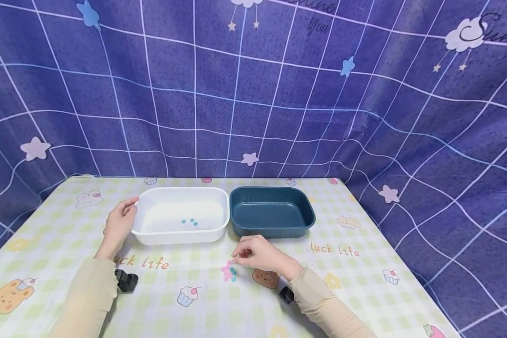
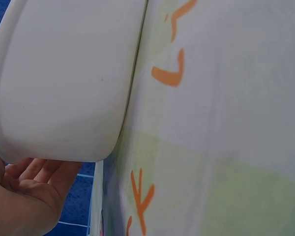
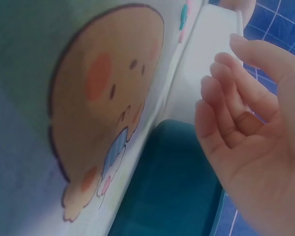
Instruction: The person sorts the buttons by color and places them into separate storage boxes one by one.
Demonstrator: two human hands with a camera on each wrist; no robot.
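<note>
My left hand point(image 1: 120, 220) is at the left end of the white tray point(image 1: 181, 237), its fingertips by the rim. In the left wrist view, the fingers point(image 2: 46, 172) lie along the tray's end wall, partly hidden by it. Several small teal pieces point(image 1: 190, 221) lie inside the white tray. Over the tablecloth, my right hand point(image 1: 262, 256) has its fingers loosely bent and a gap between thumb and fingertips, with nothing seen between them. Just left of and below it is a small pile of pink pieces point(image 1: 226, 270) and teal pieces point(image 1: 234, 273).
A dark teal tray point(image 1: 272, 232) stands right beside the white one, with no pieces showing inside. Both rest on a checked tablecloth point(image 1: 152, 300) printed with cartoons and lettering. A blue gridded curtain point(image 1: 186, 94) hangs behind the table and on its right.
</note>
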